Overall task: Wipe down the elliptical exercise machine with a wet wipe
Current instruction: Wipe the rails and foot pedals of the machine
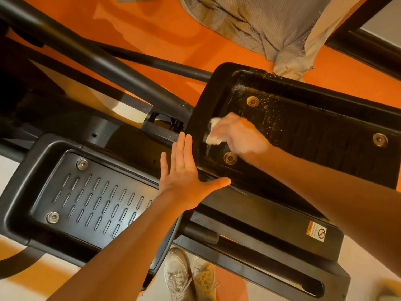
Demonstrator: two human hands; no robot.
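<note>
The right hand point(237, 135) is pressing a crumpled wet wipe point(213, 132), held under curled fingers, onto the dusty pedal point(314, 118) at right of center, while the left hand point(184, 172), fingers straight, is bracing the pedal's edge. The wiping step is likely underway, and next the wipe probably needs sweeping toward the grit at upper right. A cleaner-looking pedal point(86, 198) is sitting at lower left above the orange floor point(162, 29).

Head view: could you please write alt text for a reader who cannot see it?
The right hand presses a white wipe onto the dusty right pedal of a black elliptical. The left hand rests flat, fingers straight, on that pedal's edge, beside the ribbed left pedal.
</note>
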